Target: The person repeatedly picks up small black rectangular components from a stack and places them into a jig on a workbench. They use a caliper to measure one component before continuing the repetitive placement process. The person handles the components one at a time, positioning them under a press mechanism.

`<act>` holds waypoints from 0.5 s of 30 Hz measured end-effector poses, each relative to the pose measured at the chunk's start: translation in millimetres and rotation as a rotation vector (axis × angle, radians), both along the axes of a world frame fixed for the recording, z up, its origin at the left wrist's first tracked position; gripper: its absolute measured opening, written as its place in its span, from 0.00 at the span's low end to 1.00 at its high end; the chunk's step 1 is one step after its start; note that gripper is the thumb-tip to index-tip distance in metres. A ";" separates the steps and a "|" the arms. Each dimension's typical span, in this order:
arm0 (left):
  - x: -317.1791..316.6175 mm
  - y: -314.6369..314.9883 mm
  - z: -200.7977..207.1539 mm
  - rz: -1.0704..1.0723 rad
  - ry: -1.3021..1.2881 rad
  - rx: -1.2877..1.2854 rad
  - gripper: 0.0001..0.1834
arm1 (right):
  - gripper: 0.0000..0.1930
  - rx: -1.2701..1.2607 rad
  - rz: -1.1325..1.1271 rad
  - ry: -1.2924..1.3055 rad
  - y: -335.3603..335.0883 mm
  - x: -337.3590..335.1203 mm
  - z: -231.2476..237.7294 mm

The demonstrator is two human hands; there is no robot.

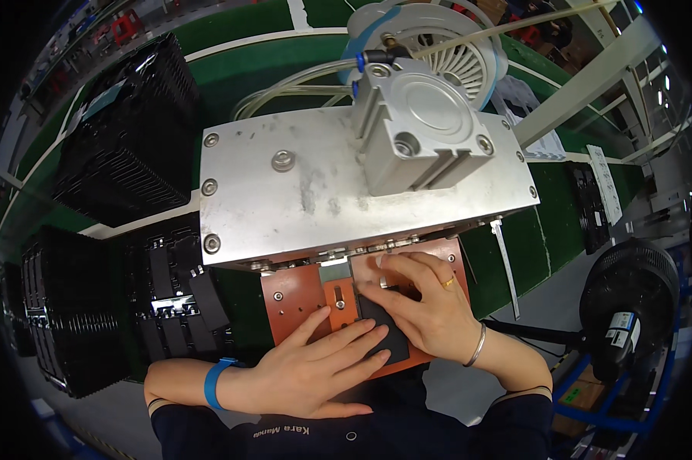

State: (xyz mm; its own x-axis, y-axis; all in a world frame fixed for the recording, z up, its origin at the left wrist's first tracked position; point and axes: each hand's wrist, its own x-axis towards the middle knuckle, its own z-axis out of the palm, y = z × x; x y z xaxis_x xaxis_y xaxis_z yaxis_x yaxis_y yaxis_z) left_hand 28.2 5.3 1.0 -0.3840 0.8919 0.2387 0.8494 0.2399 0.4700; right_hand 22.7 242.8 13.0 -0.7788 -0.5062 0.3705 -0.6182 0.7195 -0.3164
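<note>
An orange-red base plate (292,288) lies under a silver metal press block (323,165). A flat black rectangular piece (386,331) rests on the plate, partly covered by my hands. My left hand (315,372), with a blue wristband, lies flat with fingers spread, its fingertips at the left edge of the black piece. My right hand (430,307), wearing a ring and bracelet, is closed with thumb and fingers bent together at the black piece's far end, close under the press. Whatever sits between those fingertips is too small to make out. An orange slotted block (340,301) lies left of the black piece.
A square air cylinder (430,126) with tubes tops the press. Stacked black trays (131,138) stand at the left; a tray with black pieces (179,307) lies nearer. A white fan (445,57) is behind, a black fan (629,291) at right. A thin metal strip (507,272) lies right of the plate.
</note>
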 end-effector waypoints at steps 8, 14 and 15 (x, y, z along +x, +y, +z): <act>-4.5 -5.1 1.2 0.010 -0.079 0.025 0.38 | 0.21 -0.044 0.075 -0.208 16.3 48.2 9.4; -19.1 -7.4 0.9 0.059 -0.079 -0.009 0.41 | 0.19 -0.054 0.109 -0.112 15.8 18.8 1.4; -21.5 -6.1 1.9 0.057 -0.076 -0.015 0.41 | 0.19 -0.057 0.111 -0.101 16.9 15.1 0.1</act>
State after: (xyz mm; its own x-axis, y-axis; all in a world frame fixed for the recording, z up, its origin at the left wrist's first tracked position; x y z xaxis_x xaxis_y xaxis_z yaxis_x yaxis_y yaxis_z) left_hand 6.8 -0.8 2.9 -0.4509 0.8714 0.1934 0.7962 0.2948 0.5283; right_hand 37.8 259.7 13.1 -0.7538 -0.5716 0.3241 -0.6561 0.6273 -0.4195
